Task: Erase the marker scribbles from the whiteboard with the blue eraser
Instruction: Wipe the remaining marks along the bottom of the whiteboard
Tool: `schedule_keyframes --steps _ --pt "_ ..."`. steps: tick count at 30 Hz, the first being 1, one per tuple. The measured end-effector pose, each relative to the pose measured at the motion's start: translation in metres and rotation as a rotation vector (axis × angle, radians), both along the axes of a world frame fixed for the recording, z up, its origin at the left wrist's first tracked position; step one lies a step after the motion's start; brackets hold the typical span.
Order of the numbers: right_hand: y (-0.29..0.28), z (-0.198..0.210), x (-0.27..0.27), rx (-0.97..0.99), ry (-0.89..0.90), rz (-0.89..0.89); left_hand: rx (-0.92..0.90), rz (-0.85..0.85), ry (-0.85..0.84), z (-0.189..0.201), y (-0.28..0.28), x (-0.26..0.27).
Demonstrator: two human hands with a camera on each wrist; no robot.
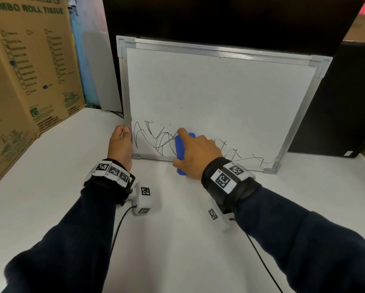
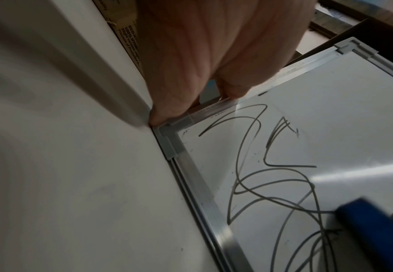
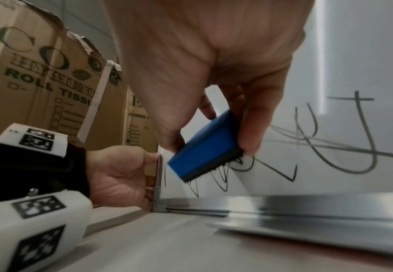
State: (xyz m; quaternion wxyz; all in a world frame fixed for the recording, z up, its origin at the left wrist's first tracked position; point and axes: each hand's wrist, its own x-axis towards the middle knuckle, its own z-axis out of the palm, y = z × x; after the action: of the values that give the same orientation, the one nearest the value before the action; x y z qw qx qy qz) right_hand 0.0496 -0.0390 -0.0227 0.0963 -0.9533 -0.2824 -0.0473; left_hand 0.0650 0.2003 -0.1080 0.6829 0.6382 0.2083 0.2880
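Fingers (image 3: 252, 128) of right hand (image 1: 198, 153) are curled round the blue eraser (image 1: 182, 153), thumb on one long side & fingers on the other, its dark felt face against the whiteboard (image 1: 219, 85) low down, over the black scribbles (image 1: 154, 138). Left hand (image 1: 120, 144) grips the board's left frame edge nr the bottom corner, thumb on the front. Board stands tilted back on the white worktop (image 1: 50, 166) w/ a cardboard box (image 1: 29, 60) further back on the left.
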Motion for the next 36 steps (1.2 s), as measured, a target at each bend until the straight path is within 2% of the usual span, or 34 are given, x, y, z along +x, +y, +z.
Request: schedule_keyframes --steps 6,11,17,22,27,32,36 --pt "0.008 0.014 0.005 0.118 -0.135 -0.001 0.001 0.003 0.009 -0.001 0.001 0.001" --pt "0.005 -0.001 0.003 -0.059 -0.032 0.042 -0.014 -0.004 0.012 -0.001 0.001 0.001" --pt "0.01 0.009 0.009 0.042 -0.186 0.035 -0.016 -0.02 0.032 0.0 0.001 0.0" --pt "0.01 0.002 0.004 -0.126 -0.115 0.103 -0.014 -0.008 0.047 0.002 0.0 0.0" --pt "0.018 0.013 0.006 0.005 -0.243 0.065 -0.003 -0.002 0.042 0.002 -0.001 -0.001" --pt "0.015 -0.001 0.004 -0.162 -0.115 0.148 -0.011 -0.01 0.036 0.005 -0.002 -0.001" --pt "0.019 0.004 0.009 -0.064 -0.235 0.104 -0.011 -0.013 0.037 0.006 -0.003 -0.002"
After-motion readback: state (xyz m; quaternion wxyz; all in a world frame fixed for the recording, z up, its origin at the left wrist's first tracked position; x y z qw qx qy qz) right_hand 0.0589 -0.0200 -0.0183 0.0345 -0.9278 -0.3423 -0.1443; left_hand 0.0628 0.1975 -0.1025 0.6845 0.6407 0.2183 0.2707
